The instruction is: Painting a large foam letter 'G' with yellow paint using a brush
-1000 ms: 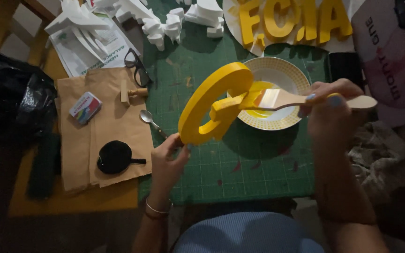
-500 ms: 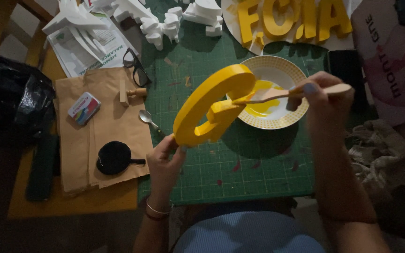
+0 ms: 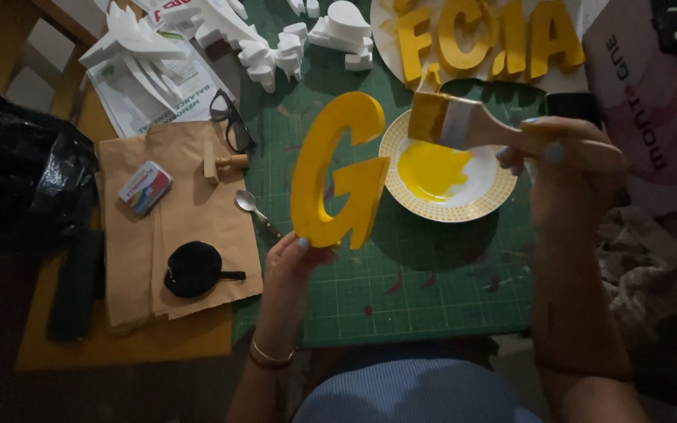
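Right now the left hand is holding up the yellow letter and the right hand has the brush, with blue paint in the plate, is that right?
Not quite. The paint in the plate is yellow, not blue, as the head view shows. The rest holds: the left hand holds up the yellow letter and the right hand has the brush.

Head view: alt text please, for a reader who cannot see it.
The left hand holds a yellow letter upright over a green cutting mat, while the right hand holds a flat paintbrush above a plate of yellow paint.
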